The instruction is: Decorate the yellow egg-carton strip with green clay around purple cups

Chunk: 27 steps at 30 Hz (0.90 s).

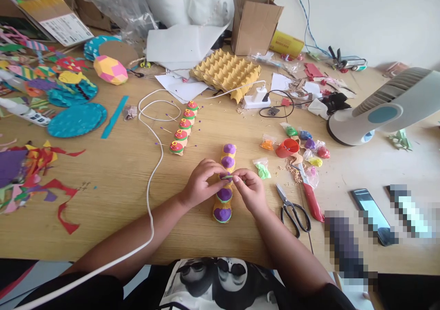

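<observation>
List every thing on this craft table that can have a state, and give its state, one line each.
left hand: fingers pinched on the purple-topped strip
right hand: fingers pinched on the same strip
purple-topped strip: lying flat, held at its middle
red-topped strip: lying flat, untouched
scissors: shut, lying flat
cardboard box: open, flaps up
phone: face up
fan: tilted back; spinning, cannot tell

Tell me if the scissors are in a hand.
No: the scissors lie on the table, right of the right hand; it and the left hand pinch the strip.
</observation>
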Motion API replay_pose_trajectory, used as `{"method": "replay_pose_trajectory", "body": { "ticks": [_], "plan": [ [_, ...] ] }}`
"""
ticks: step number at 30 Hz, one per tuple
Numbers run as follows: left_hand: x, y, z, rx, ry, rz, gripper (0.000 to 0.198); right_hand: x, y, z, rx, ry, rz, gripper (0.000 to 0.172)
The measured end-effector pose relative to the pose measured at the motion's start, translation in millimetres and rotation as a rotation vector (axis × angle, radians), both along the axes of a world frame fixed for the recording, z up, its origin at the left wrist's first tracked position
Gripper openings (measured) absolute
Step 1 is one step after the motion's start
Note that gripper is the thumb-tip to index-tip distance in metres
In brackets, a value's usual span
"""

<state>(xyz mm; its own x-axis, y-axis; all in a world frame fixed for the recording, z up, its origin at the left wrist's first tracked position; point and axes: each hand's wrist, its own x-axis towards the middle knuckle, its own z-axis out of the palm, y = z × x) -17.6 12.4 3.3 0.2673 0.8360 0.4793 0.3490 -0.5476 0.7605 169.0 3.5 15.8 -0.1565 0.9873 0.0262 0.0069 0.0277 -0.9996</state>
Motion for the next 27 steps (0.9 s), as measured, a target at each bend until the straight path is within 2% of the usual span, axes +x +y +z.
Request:
{"method": "replay_pose_trajectory", "body": {
  "ticks": [4,8,12,16,19,27],
  "plan": [
    [-1.2,-0.5,-2.5,-0.039,-0.047,0.035,0.009,2.1,0.6,-2.0,-0.034,0.003,0.015,0.033],
    [-2.6,-0.5,-2.9,0.003,-0.042,0.082,0.01,4.0,0.3,-1.6,-0.045,0.044,0.018,0.035],
    [-3.5,-0.2,0.7,0.042,-0.026,0.061,0.011,3.5,-0.6,-0.4,-0.016,-0.039,0.054,0.038],
    [-3.0,-1.0,4.1,0.063,0.013,0.042,0.011,0.1,-1.3,-2.7,-0.032,-0.071,0.122,0.033],
    [-2.2,-1.7,4.1,0.071,0.028,0.028,0.01,-1.8,-1.0,-4.8,-0.029,-0.039,0.111,0.029],
    [-0.7,-2.3,4.9,0.065,0.014,0.032,0.01,0.5,1.2,-4.2,0.075,-0.135,0.079,0.026]
  ]
}}
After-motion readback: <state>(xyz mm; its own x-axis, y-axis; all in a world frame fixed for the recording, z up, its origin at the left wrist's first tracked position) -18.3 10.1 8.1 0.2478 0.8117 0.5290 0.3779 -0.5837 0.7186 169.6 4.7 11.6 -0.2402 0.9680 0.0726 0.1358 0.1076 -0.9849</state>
